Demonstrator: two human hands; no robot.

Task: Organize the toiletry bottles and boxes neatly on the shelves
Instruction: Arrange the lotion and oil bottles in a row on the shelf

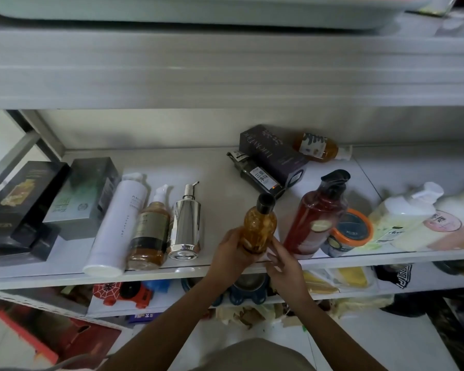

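- Amber bottle (259,227), dark-capped, is held at the front of the white shelf (220,167), between a silver pump bottle (185,223) and a red pump bottle (316,218).
- Its lower part is gripped by the left hand (233,250).
- Its base is touched by the right hand (284,266), fingers nearly straight.
- Dark boxes (19,204) are stacked far left.

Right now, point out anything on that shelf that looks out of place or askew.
At the back of the shelf, a dark purple box, a dark bottle with a white label and a white-capped amber bottle lie on their sides at odd angles, not lined up.
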